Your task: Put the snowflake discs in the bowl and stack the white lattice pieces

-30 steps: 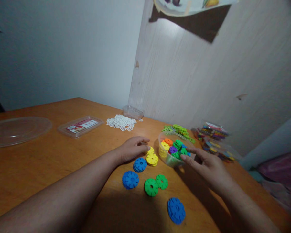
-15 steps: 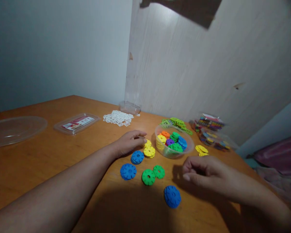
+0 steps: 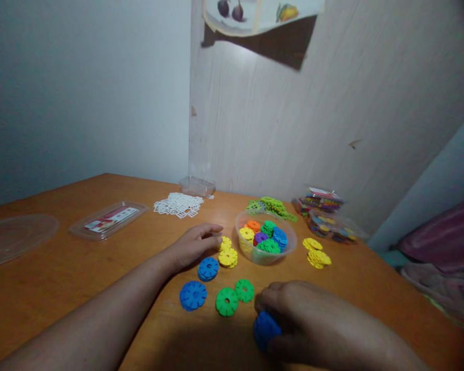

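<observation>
My right hand (image 3: 305,319) is around a stack of blue notched discs (image 3: 266,330) at the front, fingers on the far side and thumb on the near side, partly covering it. My left hand (image 3: 195,246) rests on the table with fingers loosely apart, its tips beside the small yellow discs (image 3: 228,257). Nearer me lie a blue stack (image 3: 208,269), another blue pile (image 3: 193,295) and green discs (image 3: 227,302). Beyond them stands a clear round tub (image 3: 290,247) with orange, yellow, purple, green and blue discs grouped inside.
More yellow discs (image 3: 317,258) lie right of the tub. Green pieces (image 3: 272,206) and white square pieces (image 3: 180,204) are heaped farther back. Clear boxes (image 3: 322,203) stand at the back right. A labelled lid (image 3: 110,220) and a round lid (image 3: 19,237) lie at left.
My right hand has come down and toward me onto the blue disc stack, closing round it. My left hand stays by the yellow discs. The view has tilted up and turned slightly right.
</observation>
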The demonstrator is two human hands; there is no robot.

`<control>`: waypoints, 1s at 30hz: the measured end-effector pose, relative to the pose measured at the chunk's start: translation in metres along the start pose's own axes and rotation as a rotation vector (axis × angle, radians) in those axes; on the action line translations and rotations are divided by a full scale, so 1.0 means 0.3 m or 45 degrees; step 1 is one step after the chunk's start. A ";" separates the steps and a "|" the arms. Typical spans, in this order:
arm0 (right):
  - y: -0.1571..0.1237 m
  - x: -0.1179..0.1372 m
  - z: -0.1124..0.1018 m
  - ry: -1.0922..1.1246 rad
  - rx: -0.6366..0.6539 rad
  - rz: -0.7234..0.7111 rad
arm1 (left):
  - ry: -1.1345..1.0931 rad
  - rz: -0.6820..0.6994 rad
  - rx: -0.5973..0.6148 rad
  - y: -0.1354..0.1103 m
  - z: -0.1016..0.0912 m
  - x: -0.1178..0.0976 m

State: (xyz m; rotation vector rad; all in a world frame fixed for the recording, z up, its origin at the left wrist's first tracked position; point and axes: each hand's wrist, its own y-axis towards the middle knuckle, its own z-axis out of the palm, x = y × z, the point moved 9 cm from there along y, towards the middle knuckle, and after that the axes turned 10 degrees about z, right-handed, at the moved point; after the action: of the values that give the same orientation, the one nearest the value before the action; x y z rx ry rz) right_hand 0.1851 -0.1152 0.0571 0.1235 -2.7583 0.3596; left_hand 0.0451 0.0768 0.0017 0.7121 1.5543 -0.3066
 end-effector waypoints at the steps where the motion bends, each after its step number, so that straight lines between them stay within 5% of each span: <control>1: -0.004 0.000 -0.008 0.037 0.012 -0.006 | -0.007 -0.008 0.002 0.000 0.001 0.003; 6: -0.005 -0.015 -0.103 0.260 -0.049 -0.031 | -0.017 -0.016 0.000 -0.001 0.002 0.003; 11: 0.024 -0.176 -0.317 0.429 -0.698 0.066 | -0.008 -0.003 -0.002 -0.002 0.003 -0.004; 14: 0.047 -0.294 -0.380 0.353 -1.011 0.165 | -0.007 0.002 0.001 -0.002 0.006 -0.010; 30: 0.205 -0.399 -0.296 0.036 -0.895 0.305 | 0.078 0.046 -0.013 0.006 0.000 -0.017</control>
State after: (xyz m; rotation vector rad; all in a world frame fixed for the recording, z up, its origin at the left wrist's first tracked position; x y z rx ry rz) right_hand 0.3184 -0.0277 0.0802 -0.3856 -2.6990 -0.5516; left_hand 0.0460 0.0768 0.0072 0.7471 1.5984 -0.2517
